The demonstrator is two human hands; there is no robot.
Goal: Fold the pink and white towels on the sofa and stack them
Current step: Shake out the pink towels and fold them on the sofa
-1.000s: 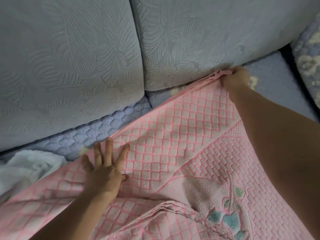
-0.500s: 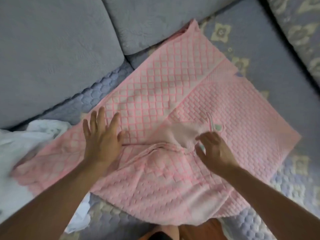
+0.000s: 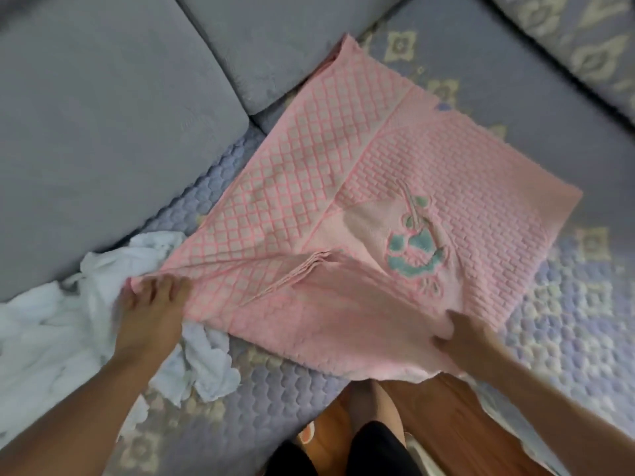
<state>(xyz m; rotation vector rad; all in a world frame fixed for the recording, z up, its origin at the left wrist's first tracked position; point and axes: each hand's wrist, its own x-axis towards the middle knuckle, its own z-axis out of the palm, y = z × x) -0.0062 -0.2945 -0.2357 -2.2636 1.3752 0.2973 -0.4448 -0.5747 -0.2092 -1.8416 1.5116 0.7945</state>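
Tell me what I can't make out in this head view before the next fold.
- Left hand: motion blur; fingertips at the pink towel corner, actual pinch unclear.
- Right hand: fingertips sit at the towel's near edge; grip not visible.
- White towel: crumpled, cut off by the left frame edge, partly under the pink towel and left forearm; its extent is unknown.
- Pink towel's far corner: tucked against the back cushion.

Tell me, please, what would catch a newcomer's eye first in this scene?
The pink towel dominates, spread partly folded across the middle of the sofa seat, with a teal flower motif on its right half. The left hand pinches its near left corner and the right hand grips its near edge. A crumpled white towel lies at the left.
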